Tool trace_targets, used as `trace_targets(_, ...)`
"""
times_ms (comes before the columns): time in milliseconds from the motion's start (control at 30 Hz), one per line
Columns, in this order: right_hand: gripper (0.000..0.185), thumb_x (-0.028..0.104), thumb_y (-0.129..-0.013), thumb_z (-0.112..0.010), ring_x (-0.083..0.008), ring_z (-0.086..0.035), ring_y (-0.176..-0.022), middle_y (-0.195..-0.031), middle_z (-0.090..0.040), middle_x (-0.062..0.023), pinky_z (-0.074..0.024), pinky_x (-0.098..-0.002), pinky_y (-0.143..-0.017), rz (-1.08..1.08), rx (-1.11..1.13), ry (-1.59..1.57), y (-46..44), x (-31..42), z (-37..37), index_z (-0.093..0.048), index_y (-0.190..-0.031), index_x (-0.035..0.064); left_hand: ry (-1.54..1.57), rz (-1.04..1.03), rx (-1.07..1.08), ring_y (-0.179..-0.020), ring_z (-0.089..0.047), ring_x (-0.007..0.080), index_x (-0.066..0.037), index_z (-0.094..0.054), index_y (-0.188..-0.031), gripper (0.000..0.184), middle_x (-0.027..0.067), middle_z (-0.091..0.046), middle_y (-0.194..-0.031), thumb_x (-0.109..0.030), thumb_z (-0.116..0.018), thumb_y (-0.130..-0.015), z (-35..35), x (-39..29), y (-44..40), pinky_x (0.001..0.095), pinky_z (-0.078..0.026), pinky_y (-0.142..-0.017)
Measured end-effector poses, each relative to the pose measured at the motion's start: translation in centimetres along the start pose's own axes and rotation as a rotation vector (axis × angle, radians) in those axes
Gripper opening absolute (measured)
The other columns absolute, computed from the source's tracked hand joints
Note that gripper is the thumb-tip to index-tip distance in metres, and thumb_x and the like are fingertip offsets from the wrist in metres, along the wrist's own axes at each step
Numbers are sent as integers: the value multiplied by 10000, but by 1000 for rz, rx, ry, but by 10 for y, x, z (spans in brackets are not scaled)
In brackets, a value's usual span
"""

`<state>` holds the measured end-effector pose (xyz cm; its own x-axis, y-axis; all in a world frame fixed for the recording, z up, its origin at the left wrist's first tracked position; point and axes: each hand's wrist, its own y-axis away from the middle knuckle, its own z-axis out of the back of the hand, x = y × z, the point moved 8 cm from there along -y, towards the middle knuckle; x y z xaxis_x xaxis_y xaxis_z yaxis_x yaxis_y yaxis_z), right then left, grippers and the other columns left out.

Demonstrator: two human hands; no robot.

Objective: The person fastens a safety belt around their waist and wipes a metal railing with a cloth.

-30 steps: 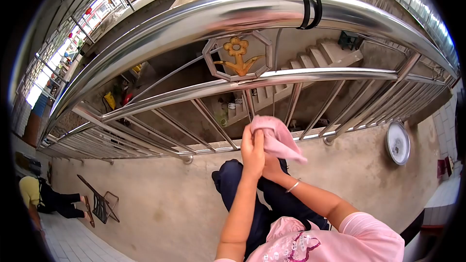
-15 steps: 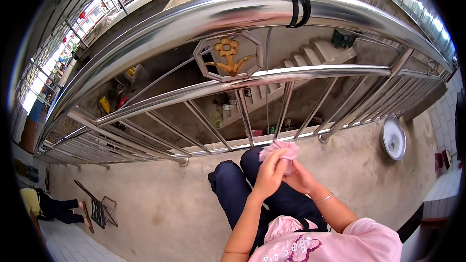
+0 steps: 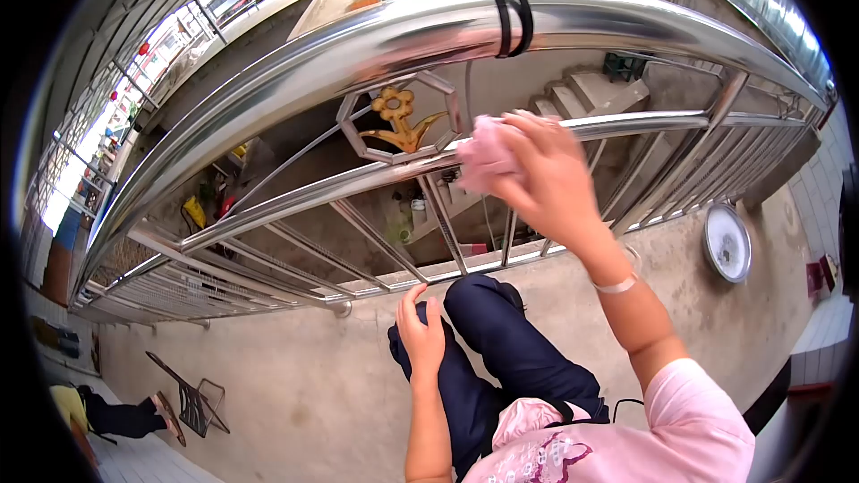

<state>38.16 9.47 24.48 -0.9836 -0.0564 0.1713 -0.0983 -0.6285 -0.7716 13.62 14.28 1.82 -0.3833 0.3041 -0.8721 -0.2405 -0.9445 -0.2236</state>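
Observation:
A crumpled pink cloth (image 3: 488,154) is gripped in my right hand (image 3: 553,181), raised to the middle rail (image 3: 617,126) of the shiny metal railing. The cloth overlaps that rail just right of a gold flower ornament (image 3: 396,116) in an octagonal frame; whether it presses on the metal I cannot tell. Down on my knee, in dark trousers (image 3: 479,313), rests my left hand (image 3: 420,336), its fingers apart and holding nothing. Black ties (image 3: 513,22) loop around the thick top rail (image 3: 394,36).
Beyond the railing, concrete steps (image 3: 595,89) lead down to a lower area. A metal basin (image 3: 727,244) leans at the right. On the left are a folding chair (image 3: 192,402) and another person (image 3: 116,413). Concrete floor (image 3: 295,376) lies around me.
My hands were together on the cloth above my lap. The right hand has carried it up to the middle rail, while the left has let go and dropped to my knee.

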Motion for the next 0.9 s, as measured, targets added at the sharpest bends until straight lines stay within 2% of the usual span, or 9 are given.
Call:
trace_targets(33, 557, 314, -754, -776, -318, -528, -1234, -1251, -591, -148, -369, -430, -1086, 8, -13, 37, -8, 4, -18, -604, -1220, 61, 1, -7, 10, -1182, -562, 279, -39, -599, -1209, 274, 115, -626, -1225, -176, -587, -972, -1, 6, 3, 387, -414, -1043)
trace_targets(100, 503, 356, -723, -803, -288, -592, -1085, -1061, -621, -114, -436, -416, -974, 37, -63, 11, -25, 13, -36, -622, -1103, 79, -286, -94, 1, -1187, -534, 313, -51, -611, -1163, 268, 114, -616, -1202, -169, -623, -924, -7, 19, 9, 418, -402, -1044)
trace_targets(133, 503, 356, -723, -803, -288, -592, -1085, -1061, -621, -114, -436, -416, -974, 29, -60, 22, -31, 13, -40, -622, -1103, 79, -338, -114, -3, -1191, -514, 328, -61, -617, -1128, 264, 114, -605, -1188, -170, -642, -890, -12, 27, 13, 435, -389, -1047)
trace_targets(200, 473, 360, -709, -815, -276, -610, -931, -920, -601, -80, -463, -410, -847, -29, 183, -23, -35, 6, -62, -606, -1040, 95, -549, -170, 11, -1198, -520, 312, -86, -663, -1028, 185, 100, -606, -1202, -180, -660, -868, -19, 32, 20, 449, -381, -1056)
trace_targets(233, 473, 360, -709, -815, -276, -610, -931, -920, -601, -80, -463, -410, -847, -45, 187, -9, -35, 0, -63, -606, -1040, 95, -659, -230, 23, -1195, -524, 306, -93, -676, -985, 155, 95, -610, -1197, -182, -666, -859, -22, 27, 22, 456, -378, -1058)
trace_targets(300, 471, 395, -696, -821, -265, -609, -858, -885, -592, -70, -465, -395, -783, 113, 90, -81, -30, -1, -54, -603, -993, 101, -599, -261, 24, -1123, -577, 279, -107, -682, -930, 106, 62, -658, -1101, -183, -657, -860, -25, 27, 18, 448, -380, -1054)
trace_targets(533, 553, 509, -675, -822, -299, -594, -925, -951, -617, -79, -458, -414, -845, 125, 48, 144, -3, -90, 10, -637, -1019, 118, -570, -241, 79, -1203, -556, 289, -94, -680, -971, 124, 72, -652, -1139, -154, -655, -865, -13, 30, 23, 476, -342, -1111)
trace_targets(733, 550, 404, -693, -812, -331, -598, -1101, -1108, -661, -115, -443, -443, -984, 18, 237, 453, 24, -195, 87, -632, -1102, 85, -561, -240, 92, -1184, -561, 288, -97, -691, -954, 111, 69, -654, -1134, -153, -655, -866, -8, 32, 19, 475, -349, -1101)
trace_targets(900, 466, 256, -720, -797, -324, -599, -1094, -1113, -653, -103, -465, -416, -960, -91, 331, 546, 38, -257, 138, -615, -1117, 92, -558, -223, 77, -1171, -567, 289, -97, -690, -949, 108, 70, -658, -1123, -156, -653, -866, -7, 29, 17, 470, -360, -1088)
